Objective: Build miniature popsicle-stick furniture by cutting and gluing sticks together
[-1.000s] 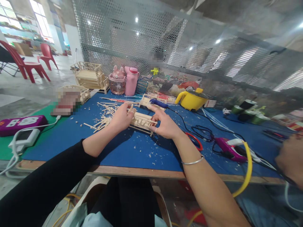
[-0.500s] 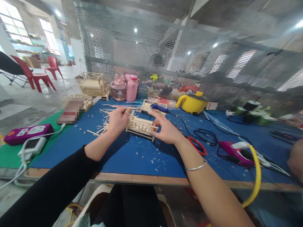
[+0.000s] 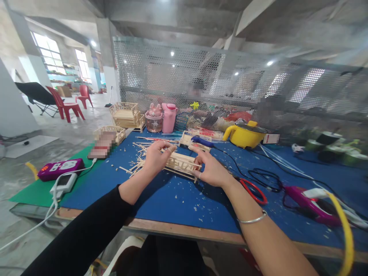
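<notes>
A small frame built of thin wooden sticks [image 3: 184, 162] is held just above the blue table mat [image 3: 178, 199]. My left hand [image 3: 156, 157] grips its left end with the fingers curled over the top. At the frame's right end is my right hand [image 3: 209, 170], thumb and fingers pinching it; a ring and a silver bracelet show on that arm. A heap of loose wooden sticks [image 3: 138, 163] lies right behind my left hand. Wood chips are scattered over the mat.
A blue-handled tool [image 3: 201, 141] with a black cable, red-handled scissors [image 3: 253, 189] and a purple glue gun [image 3: 310, 201] lie to the right. A yellow pot [image 3: 244, 134], pink bottles [image 3: 169, 117] and finished stick models [image 3: 126, 115] stand at the back. A purple power strip [image 3: 59, 169] sits left.
The camera has lifted and turned left, so the table sits lower in view. Both hands stay on the stick frame, which has been lowered slightly toward the mat.
</notes>
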Available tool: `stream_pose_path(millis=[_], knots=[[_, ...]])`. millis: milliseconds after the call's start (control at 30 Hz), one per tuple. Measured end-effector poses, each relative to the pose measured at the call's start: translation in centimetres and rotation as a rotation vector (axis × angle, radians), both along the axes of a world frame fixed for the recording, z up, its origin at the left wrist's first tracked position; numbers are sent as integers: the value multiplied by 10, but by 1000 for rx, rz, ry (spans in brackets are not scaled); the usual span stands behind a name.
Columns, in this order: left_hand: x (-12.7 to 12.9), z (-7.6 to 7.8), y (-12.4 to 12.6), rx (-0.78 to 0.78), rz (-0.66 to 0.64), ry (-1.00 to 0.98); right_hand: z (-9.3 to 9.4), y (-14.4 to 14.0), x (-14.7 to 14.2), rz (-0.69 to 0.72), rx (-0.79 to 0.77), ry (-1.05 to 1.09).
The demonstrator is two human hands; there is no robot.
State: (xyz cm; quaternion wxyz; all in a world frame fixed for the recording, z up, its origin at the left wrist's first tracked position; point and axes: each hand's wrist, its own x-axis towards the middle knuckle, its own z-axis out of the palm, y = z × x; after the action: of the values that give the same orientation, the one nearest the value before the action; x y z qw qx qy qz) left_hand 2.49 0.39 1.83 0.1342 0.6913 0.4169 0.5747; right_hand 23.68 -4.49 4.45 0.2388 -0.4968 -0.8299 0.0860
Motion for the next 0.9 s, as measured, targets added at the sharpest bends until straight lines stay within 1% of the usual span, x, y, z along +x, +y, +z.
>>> stream_pose_path(millis=[267, 433, 533, 700, 900], knots=[[1, -2, -1, -19, -61, 58, -2, 1, 1, 17, 2, -12], [3, -3, -2, -28, -89, 46, -3, 2, 2, 26, -22, -1], [3, -2, -4, -11, -85, 58, -1, 0, 0, 16, -22, -19], [4, -2, -6, 23, -72, 107, 0, -2, 0, 24, 21, -27], [4, -3, -4, -25, -82, 142, -2, -1, 1, 38, 18, -17]])
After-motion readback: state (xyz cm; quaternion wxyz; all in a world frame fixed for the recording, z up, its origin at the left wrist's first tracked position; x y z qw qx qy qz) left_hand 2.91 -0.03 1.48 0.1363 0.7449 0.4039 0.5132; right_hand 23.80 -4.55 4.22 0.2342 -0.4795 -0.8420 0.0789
